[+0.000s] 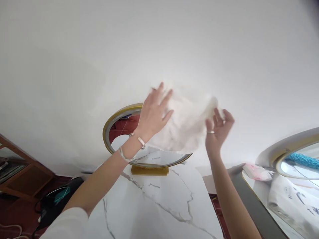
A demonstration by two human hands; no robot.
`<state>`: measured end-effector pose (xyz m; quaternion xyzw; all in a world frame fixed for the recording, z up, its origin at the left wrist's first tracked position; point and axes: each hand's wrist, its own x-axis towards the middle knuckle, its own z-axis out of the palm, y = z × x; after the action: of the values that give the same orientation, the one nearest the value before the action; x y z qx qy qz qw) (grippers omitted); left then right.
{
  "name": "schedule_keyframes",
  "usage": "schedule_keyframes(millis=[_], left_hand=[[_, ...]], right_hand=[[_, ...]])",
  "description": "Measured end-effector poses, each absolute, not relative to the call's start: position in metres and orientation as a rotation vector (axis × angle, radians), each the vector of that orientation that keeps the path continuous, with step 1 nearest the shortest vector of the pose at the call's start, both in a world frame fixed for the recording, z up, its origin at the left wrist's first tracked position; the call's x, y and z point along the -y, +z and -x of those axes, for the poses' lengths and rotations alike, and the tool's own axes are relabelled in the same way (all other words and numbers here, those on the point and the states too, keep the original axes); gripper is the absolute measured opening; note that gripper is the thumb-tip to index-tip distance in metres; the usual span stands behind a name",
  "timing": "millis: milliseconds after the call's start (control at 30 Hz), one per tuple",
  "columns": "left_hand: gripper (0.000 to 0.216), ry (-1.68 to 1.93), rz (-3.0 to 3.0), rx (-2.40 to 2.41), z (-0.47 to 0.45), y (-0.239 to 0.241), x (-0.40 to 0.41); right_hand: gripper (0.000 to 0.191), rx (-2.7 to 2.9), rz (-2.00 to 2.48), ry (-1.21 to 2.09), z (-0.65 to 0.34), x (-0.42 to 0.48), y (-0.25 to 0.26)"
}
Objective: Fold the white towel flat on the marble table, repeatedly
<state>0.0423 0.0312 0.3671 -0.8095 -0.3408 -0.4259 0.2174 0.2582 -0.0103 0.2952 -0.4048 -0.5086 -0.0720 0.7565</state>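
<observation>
A thin white cloth (185, 122), blurred by motion, is spread in the air between my hands. My right hand (220, 124) wears a ring and has its fingers curled on the cloth's right edge. At the left edge is my left hand (154, 114), back toward me, fingers stretched and apart; whether it touches the cloth I cannot tell. Behind the cloth stands an oval mirror (106, 132) with a gold frame and gold base (149, 171), partly covered by the cloth and my left arm.
The mirror stands on a white marbled tabletop (159, 199) against a pale wall (74, 66). To the right, another surface holds a pink-and-white packet (258, 172), a white printed cloth (294, 199) and a second mirror (276, 164). A wooden cabinet (27, 179) and black bag (57, 196) are at left.
</observation>
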Motion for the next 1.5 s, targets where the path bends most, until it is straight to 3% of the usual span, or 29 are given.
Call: schedule_keyframes(millis=[67,167,433,833,1100,1200,1333,1500], left_hand=[[0.048,-0.886,2.298,0.929,-0.055,0.366,-0.046],[0.045,-0.672,2.303,0.865,-0.069,0.356,-0.058],[0.034,-0.595,2.248,0.668,-0.094,0.348,-0.063],[0.045,-1.126,2.191,1.082,0.020,0.340,-0.077],[0.045,-1.736,1.867,1.441,0.119,0.247,-0.097],[0.044,-1.840,1.723,1.699,0.138,0.193,-0.092],[0.038,-1.954,1.513,1.943,0.135,0.119,-0.080],[0.040,-1.586,1.508,2.550,0.108,0.044,-0.061]], right_hand=[[0.067,1.272,1.016,-0.217,-0.249,-0.007,0.280],[0.068,1.342,1.260,-0.340,-0.236,-0.023,0.246],[0.033,0.955,1.254,-0.557,-0.220,-0.038,0.221],[0.031,1.317,1.119,-0.704,-0.152,-0.067,0.293],[0.040,2.106,0.880,-0.576,-0.057,-0.099,0.308],[0.040,2.426,0.671,-0.422,-0.022,-0.104,0.293],[0.043,2.668,0.408,0.019,0.010,-0.104,0.250],[0.032,2.586,0.618,0.866,0.018,-0.085,0.191]])
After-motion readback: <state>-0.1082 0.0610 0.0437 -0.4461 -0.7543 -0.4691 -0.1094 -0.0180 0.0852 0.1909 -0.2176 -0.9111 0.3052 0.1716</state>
